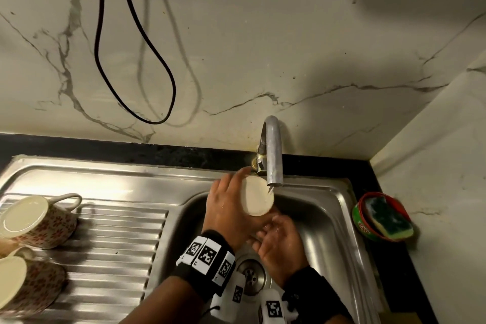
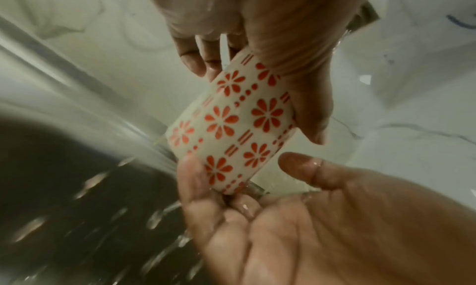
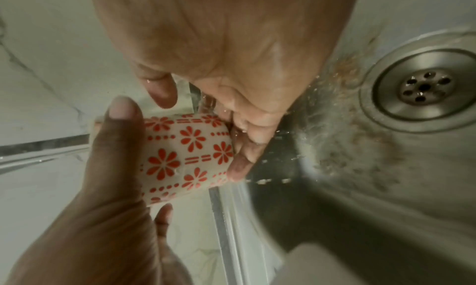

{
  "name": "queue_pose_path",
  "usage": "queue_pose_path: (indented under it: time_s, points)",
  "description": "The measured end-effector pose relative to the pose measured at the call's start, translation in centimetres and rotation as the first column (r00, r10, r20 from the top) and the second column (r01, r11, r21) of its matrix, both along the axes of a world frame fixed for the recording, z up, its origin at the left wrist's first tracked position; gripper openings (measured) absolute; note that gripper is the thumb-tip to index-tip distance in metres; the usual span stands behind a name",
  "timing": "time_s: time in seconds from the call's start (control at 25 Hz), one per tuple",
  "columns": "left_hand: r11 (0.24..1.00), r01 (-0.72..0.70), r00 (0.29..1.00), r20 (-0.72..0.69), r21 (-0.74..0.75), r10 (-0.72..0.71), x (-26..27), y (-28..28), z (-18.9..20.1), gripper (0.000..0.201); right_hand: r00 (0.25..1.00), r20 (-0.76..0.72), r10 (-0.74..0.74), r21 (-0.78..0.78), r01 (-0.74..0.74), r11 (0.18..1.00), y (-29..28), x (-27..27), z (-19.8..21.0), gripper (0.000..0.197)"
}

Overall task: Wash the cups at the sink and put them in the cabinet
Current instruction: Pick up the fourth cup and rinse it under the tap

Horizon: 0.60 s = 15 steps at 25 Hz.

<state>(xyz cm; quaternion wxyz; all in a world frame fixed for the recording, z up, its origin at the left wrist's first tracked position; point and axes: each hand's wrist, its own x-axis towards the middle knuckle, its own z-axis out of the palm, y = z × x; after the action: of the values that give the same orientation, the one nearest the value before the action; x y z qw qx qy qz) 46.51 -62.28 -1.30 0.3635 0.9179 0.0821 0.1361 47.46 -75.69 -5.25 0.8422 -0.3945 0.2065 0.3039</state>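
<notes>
The left hand (image 1: 228, 214) gripped the flowered cup (image 1: 257, 196) around its wall, bottom up, under the tap (image 1: 273, 152) over the sink (image 1: 328, 218). The right hand (image 1: 281, 244), at five o'clock of the cup, lay open, fingertips (image 3: 240, 167) touching its rim. Two more cups (image 1: 36, 221) lay overturned on the drainboard (image 1: 118, 244) at nine o'clock.

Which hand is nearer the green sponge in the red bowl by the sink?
Right. The right hand is open under the cup, on the side toward the green sponge; the left hand grips the cup farther away.
</notes>
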Motion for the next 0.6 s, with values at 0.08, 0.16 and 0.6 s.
queue_pose_path:
  time_s: [0.08, 0.16, 0.6]
  points:
    - [0.988, 0.099, 0.995, 0.008, 0.118, -0.101, 0.0, -0.9, 0.0, 0.092, 0.996, -0.075, -0.048, 0.032, 0.051, 0.998, 0.2, 0.2, 0.6, 0.036]
    - [0.985, 0.166, 0.986, 0.003, 0.048, -0.167, -0.2, -1.5, 0.0, 0.084, 0.997, -0.035, -0.068, 0.032, 0.069, 0.997, 0.1, 0.4, 0.8, 0.038]
    - [0.975, 0.181, 0.978, -0.082, -0.13, -0.193, -0.3, -2.0, 0.5, 0.095, 0.802, 0.37, 0.469, -0.699, -0.092, 0.709, -1.4, 3.6, 4.1, 0.047]
